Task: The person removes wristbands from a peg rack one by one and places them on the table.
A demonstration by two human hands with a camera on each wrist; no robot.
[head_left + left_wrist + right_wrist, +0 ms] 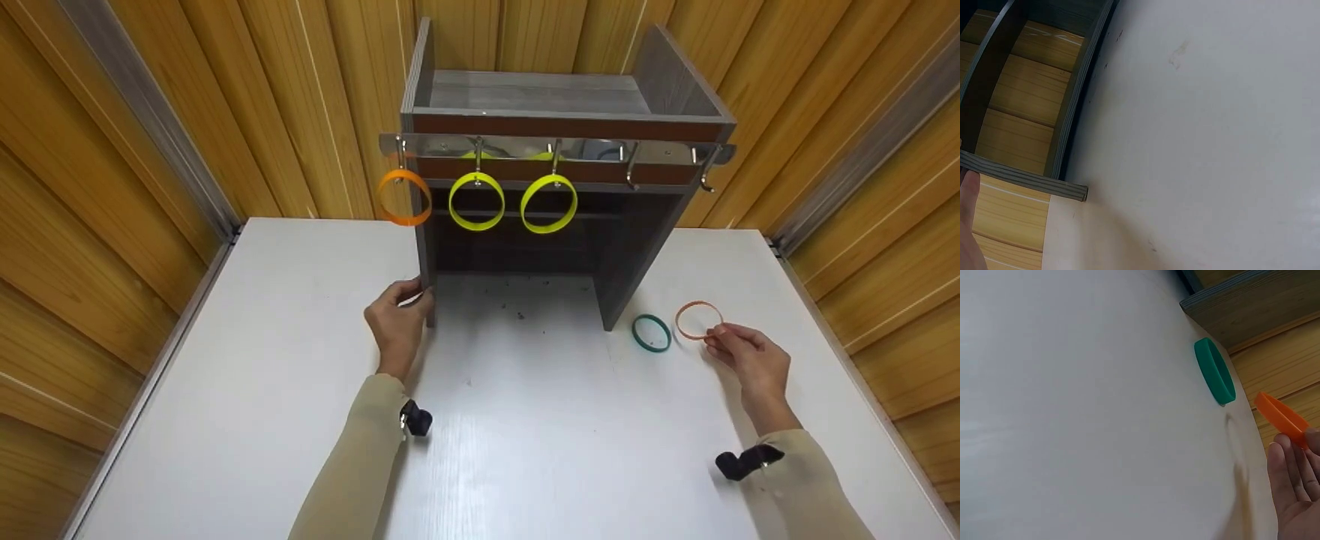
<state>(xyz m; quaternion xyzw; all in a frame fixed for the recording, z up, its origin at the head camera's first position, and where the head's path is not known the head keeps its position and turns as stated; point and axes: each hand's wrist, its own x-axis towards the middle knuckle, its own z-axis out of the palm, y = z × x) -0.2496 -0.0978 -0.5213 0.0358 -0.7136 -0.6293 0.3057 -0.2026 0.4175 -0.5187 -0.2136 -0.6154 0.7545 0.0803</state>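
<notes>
My right hand [756,364] pinches an orange ring [697,320] by its near edge, between thumb and fingers. In the right wrist view the ring is held above the tabletop, where its shadow falls. A green ring [1214,371] lies on the table to the left of it, close to the shelf's right leg. With my left hand [401,322] I grip the front edge of the grey wooden shelf's left side panel [1027,179], low down. Another orange ring [405,219] hangs from the leftmost hook, and yellow rings [477,226] hang from the second and third hooks.
A metal hook rail [592,150] runs across the shelf's [525,124] front. Its two right-hand hooks [631,166] carry no rings. The shelf stands on a white table [300,360] enclosed by wood-panelled walls [90,225].
</notes>
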